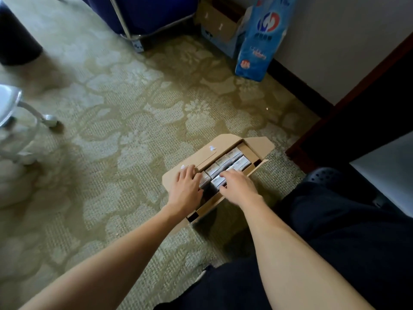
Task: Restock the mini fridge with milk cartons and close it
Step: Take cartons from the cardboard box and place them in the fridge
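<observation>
The left hand lies palm-down, fingers loosely spread, on the near end of an open cardboard box, its fingertips at the edge of the flap and touching the nearest carton. The right hand reaches in from the other side, fingers curled down over the top of a carton in the near row; whether it has truly closed on that carton or only rests on it I cannot tell, since the fingertips are hidden.

The milk cartons stand packed tight in two rows inside the box, pale tops up, filling it from the hands to the far end. The box sits on the patterned carpet, flaps folded outward, beside the person's dark-trousered knee.

Further out, a dark opening framed in reddish wood stands to the right, perhaps where the fridge sits, though no fridge can be made out. A blue plastic pack leans on the wall beyond, and a chair caster shows at left.

The task looks barely begun. The tight packing is the main risk: a carton pulled up by its top alone could slip from the fingers, or drag its neighbour and tip it. The light box may lift with the carton unless the left hand presses it down. Squeezing too hard could dent a carton.
</observation>
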{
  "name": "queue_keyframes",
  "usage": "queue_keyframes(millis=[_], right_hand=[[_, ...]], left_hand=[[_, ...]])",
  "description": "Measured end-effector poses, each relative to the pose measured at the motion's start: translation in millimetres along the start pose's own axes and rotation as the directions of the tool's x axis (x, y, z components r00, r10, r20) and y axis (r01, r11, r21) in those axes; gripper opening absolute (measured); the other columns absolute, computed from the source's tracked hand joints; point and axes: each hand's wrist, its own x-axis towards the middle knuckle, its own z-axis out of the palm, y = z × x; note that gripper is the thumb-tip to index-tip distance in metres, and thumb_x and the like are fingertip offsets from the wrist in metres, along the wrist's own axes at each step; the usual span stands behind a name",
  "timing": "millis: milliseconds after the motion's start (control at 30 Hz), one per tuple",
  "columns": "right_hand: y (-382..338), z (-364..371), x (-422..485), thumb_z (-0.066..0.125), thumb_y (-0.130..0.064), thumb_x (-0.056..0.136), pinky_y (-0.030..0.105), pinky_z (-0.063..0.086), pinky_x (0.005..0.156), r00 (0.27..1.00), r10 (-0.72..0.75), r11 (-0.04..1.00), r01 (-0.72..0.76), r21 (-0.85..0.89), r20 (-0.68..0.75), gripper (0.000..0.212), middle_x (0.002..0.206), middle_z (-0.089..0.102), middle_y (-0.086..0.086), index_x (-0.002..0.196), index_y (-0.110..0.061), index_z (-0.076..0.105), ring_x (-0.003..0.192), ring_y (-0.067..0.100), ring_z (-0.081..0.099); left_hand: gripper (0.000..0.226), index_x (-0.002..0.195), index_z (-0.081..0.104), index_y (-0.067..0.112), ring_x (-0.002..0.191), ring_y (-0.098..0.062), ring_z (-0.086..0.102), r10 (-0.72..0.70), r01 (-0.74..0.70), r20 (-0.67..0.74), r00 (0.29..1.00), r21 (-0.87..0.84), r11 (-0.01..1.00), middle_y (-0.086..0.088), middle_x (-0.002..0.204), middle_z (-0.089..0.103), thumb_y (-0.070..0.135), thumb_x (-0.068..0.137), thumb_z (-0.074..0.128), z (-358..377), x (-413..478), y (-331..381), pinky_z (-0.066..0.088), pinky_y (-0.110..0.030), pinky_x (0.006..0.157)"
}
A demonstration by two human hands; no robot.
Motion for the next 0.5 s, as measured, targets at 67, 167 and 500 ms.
queue_keyframes(millis=[67, 167, 500], right_hand=[[-1, 6, 3, 0.060, -0.029, 0.095, 0.042, 0.042, 0.108, 1.000, 0.012, 1.000, -0.012, -0.009, 0.002, 0.048, 0.139, 0.052, 0.005, 0.141, -0.019, 0.050, 0.131, 0.024, 0.046], [-3, 13, 9, 0.064, -0.029, 0.093, 0.041, 0.043, 0.106, 0.999, 0.043, 0.999, -0.044, 0.013, 0.008, 0.047, 0.136, 0.048, 0.009, 0.137, -0.016, 0.051, 0.131, 0.025, 0.043], [-13, 18, 21, 0.072, -0.044, 0.087, 0.039, 0.044, 0.100, 0.996, 0.053, 0.983, -0.065, -0.170, -0.071, 0.062, 0.132, 0.057, 0.010, 0.131, -0.010, 0.044, 0.127, 0.028, 0.048]], left_hand=[[0.052, 0.136, 0.048, 0.018, 0.138, -0.029, 0.036, -0.020, 0.020, -0.014, 1.000, -0.005, 1.000, -0.008, 0.149, 0.035, 0.035, 0.090, 0.064, 6, -1, -1, 0.031, -0.042, 0.115], [0.054, 0.134, 0.047, 0.015, 0.132, -0.027, 0.041, -0.050, 0.049, -0.043, 0.998, -0.024, 0.998, -0.007, 0.147, 0.038, 0.038, 0.089, 0.066, 13, -1, -1, 0.037, -0.040, 0.110], [0.039, 0.116, 0.051, 0.008, 0.112, -0.028, 0.045, -0.114, 0.113, -0.052, 0.992, -0.032, 0.993, -0.007, 0.125, 0.044, 0.028, 0.084, 0.061, 18, 12, 8, 0.039, -0.037, 0.098]])
